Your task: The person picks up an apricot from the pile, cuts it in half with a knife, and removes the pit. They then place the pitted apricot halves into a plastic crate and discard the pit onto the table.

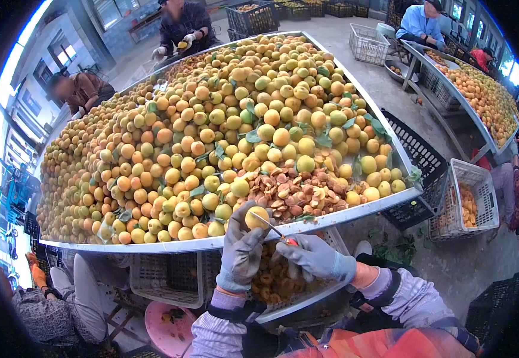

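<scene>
Left grip (241,249): clenched around apricot (256,217), at tabletop (355,213) rim.
Right grip (313,258): grasping knife (271,229), blade against apricot.
Below: crate (334,238) of cut fruit.

No legible writing was seen.
The crates (490,206) and the table rim (361,212) bore no readable label, brand, number or sign.

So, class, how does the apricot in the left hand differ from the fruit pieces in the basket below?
The apricot is whole and yellow; the pieces are cut open and darker orange. The apricot is gripped in the left hand; the pieces lie loose in the basket. Both are apricot.
</scene>
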`<state>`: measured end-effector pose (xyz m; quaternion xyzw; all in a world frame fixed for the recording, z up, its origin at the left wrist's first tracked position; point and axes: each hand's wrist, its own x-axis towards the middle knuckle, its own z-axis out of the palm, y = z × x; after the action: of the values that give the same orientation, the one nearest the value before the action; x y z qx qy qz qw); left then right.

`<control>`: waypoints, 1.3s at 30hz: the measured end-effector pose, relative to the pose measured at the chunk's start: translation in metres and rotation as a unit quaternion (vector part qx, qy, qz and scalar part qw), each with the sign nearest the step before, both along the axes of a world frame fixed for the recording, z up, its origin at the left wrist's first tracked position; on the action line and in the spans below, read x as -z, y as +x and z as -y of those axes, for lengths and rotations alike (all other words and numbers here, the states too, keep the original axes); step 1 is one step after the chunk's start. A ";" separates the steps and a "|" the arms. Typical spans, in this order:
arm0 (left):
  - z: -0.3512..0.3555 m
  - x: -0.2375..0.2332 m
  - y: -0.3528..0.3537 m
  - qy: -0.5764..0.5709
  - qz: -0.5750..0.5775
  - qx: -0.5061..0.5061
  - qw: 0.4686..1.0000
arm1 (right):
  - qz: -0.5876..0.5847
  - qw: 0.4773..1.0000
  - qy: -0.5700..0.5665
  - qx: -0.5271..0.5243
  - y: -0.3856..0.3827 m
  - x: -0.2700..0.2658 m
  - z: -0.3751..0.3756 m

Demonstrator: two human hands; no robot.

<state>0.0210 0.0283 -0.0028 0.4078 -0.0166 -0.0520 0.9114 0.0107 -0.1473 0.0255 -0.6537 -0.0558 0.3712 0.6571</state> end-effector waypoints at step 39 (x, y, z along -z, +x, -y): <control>0.010 -0.016 -0.008 0.192 0.060 -0.110 0.973 | -0.047 0.986 0.155 -0.034 0.012 0.040 0.004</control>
<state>0.0131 0.0186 0.0131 0.5768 -0.0164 0.0707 0.8137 0.0225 -0.1512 -0.0143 -0.5233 -0.1038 0.4104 0.7395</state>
